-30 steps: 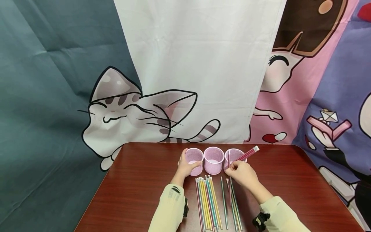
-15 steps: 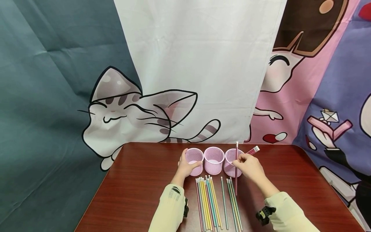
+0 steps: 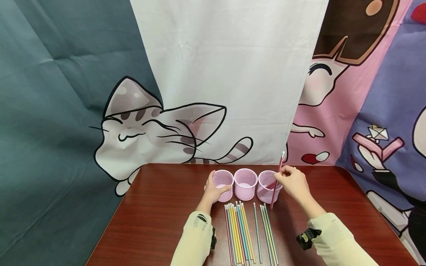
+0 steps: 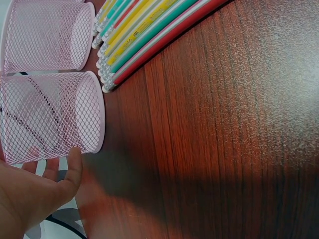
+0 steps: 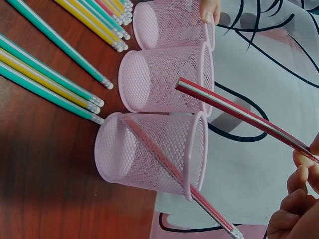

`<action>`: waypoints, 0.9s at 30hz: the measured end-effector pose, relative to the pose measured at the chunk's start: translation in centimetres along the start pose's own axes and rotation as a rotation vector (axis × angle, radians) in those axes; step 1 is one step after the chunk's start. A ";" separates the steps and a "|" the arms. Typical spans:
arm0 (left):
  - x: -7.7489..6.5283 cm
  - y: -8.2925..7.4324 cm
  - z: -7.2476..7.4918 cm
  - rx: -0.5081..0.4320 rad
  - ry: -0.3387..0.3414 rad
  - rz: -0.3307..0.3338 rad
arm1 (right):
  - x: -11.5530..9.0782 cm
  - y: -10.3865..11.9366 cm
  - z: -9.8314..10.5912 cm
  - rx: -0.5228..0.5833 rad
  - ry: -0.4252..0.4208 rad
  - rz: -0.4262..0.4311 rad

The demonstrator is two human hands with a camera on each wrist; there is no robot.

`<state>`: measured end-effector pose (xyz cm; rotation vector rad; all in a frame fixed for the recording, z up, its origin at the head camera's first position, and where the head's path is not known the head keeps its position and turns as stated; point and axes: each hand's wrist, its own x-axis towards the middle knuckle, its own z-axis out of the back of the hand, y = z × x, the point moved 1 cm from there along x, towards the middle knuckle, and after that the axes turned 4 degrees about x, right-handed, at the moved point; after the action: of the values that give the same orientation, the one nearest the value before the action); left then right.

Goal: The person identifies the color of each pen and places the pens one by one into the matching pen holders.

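Observation:
My left hand (image 3: 213, 190) grips the leftmost pink mesh pencil cup (image 3: 225, 195), thumb on its near side and fingers round its left. My right hand (image 3: 294, 184) pinches a red-and-white striped pencil (image 3: 280, 166) near its eraser end. In the head view this pencil crosses the right rim of the rightmost mesh cup (image 3: 265, 196); the right wrist view shows its lower end (image 5: 187, 85) above the cup openings. Red striped pencils (image 5: 212, 208) lean inside that rightmost cup, their eraser ends sticking out past the rim. Between the two cups stands a middle mesh cup (image 3: 245, 192).
In front of the cups lies a row of yellow, green and red pencils (image 3: 237, 232). Right of it are a single green pencil (image 3: 257, 232) and a small group of green and yellow pencils (image 3: 269, 234). A patterned cloth (image 3: 216, 74) hangs behind the brown table (image 3: 159, 221).
My right hand has lifted the red striped pencil up from beside the small pencil group and moved it right, to the rightmost cup's rim. My left hand has stayed on its cup.

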<state>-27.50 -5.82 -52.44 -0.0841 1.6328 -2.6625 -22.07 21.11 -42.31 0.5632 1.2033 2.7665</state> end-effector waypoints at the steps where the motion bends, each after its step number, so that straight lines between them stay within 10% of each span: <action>1: 0.0 0.0 0.0 0.001 -0.001 0.000 | 0.1 0.0 0.1 0.004 -0.010 -0.003; 27: 0.1 0.2 -0.1 0.008 -0.006 0.010 | 1.4 -1.0 0.7 0.053 -0.210 -0.084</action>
<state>-27.58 -5.78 -52.64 -0.0828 1.6169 -2.6585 -23.20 22.54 -42.15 0.7674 1.2246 2.5381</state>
